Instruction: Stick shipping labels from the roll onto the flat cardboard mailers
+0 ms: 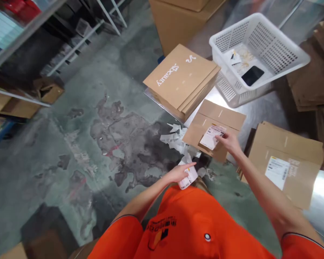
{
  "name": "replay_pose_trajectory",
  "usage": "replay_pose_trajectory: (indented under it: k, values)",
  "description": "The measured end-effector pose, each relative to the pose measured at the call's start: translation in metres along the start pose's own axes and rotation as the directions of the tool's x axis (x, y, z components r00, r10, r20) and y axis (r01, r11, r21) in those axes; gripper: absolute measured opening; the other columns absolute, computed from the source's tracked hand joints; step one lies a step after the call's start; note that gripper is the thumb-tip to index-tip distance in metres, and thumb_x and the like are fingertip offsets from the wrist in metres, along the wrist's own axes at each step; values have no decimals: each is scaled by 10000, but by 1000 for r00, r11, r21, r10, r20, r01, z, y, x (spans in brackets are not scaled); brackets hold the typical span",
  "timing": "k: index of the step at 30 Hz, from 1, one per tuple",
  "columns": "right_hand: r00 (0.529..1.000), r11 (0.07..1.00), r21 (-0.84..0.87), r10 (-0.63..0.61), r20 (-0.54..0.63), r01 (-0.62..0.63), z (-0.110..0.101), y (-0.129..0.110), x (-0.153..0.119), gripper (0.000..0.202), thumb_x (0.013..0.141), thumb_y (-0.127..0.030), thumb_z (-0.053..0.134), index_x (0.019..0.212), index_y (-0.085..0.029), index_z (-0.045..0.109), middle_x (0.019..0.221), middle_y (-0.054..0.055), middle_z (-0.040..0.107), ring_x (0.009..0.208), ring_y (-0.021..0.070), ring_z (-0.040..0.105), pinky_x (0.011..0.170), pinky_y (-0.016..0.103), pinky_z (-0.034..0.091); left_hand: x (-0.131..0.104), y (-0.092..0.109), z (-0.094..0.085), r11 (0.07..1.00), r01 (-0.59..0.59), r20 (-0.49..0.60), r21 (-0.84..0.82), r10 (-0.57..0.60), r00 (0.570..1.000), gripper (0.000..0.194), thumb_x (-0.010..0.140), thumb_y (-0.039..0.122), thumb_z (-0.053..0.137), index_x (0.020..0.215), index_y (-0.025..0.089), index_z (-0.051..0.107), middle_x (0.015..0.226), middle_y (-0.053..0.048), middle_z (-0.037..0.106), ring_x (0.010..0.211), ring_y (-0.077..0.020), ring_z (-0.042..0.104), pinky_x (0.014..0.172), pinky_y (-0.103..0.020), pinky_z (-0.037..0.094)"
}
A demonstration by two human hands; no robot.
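My left hand point(179, 173) is closed on a strip of printed labels point(188, 178), held low in front of my orange shirt. With my right hand point(229, 139) I pinch the right edge of a white shipping label point(212, 137). That label is over a flat cardboard box point(205, 114); a shadow shows under its lower edge, and I cannot tell how much of it touches the card. To the right, a stack of flattened boxes point(299, 148) has a shipping label point(277, 172) on its top piece.
Further back stand a stack of printed flat boxes point(179, 75) and a white plastic basket point(232, 86) with a dark phone-like object point(253, 75) inside. White paper scraps point(176, 140) hang by the metal table edge. Shelving point(75, 46) stands at left beyond the stained floor point(135, 144).
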State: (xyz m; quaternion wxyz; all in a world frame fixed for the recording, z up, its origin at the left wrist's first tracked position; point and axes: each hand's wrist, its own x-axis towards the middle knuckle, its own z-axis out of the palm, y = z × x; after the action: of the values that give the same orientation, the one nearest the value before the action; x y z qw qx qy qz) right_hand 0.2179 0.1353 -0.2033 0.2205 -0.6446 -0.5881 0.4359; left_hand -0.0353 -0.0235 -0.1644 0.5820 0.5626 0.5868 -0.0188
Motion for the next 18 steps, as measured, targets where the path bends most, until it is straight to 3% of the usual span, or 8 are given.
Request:
replay_pose_trajectory:
  k: [4,8,10,13,15,18]
  values:
    - [999,990,-139,-25,20,27,33,0,12,300,783,-358,634,1002,-153,648,967,133,680,948,280,597,828,381,468,7,-21,3,995,-16,-7,-103,16,1000,739,706,66,476,1404,311,474,1274,-20,640,651,-102,568,577,-199,383]
    - [990,913,-407,-40,-133,-18,33,-3,2,592,792,-446,641,1262,-101,533,1118,244,593,1119,417,495,949,562,359,19,-40,-5,942,88,-59,-324,-112,992,554,683,75,498,1195,178,681,1035,-60,729,557,-96,511,537,-214,353]
    - [979,886,-463,-103,-175,11,31,-8,-1,643,844,-446,565,1367,-93,445,1184,253,559,1164,414,464,980,571,334,31,-45,-16,874,128,-140,-469,-217,966,390,683,91,552,1019,100,750,855,-77,739,560,-110,522,555,-227,368]
    - [961,841,-513,-258,-101,172,46,-14,3,574,930,-376,390,1409,-60,401,1327,241,504,1286,366,388,1065,533,281,58,-41,-39,797,114,-227,-593,-301,926,270,705,142,636,935,68,755,678,-57,700,568,-126,542,579,-237,389]
    - [947,804,-549,-314,-62,230,65,-15,10,588,949,-369,341,1432,-36,366,1454,227,406,1383,354,270,1121,550,178,80,-35,-52,782,103,-223,-615,-298,928,252,741,229,667,919,72,751,653,-53,692,571,-133,556,580,-243,402]
    - [945,768,-607,-316,-82,204,87,-13,20,666,955,-426,332,1484,-26,269,1557,213,239,1447,361,105,1135,593,32,110,-23,-62,726,90,-182,-682,-287,941,354,769,406,685,817,61,742,668,-92,702,607,-166,605,609,-274,449]
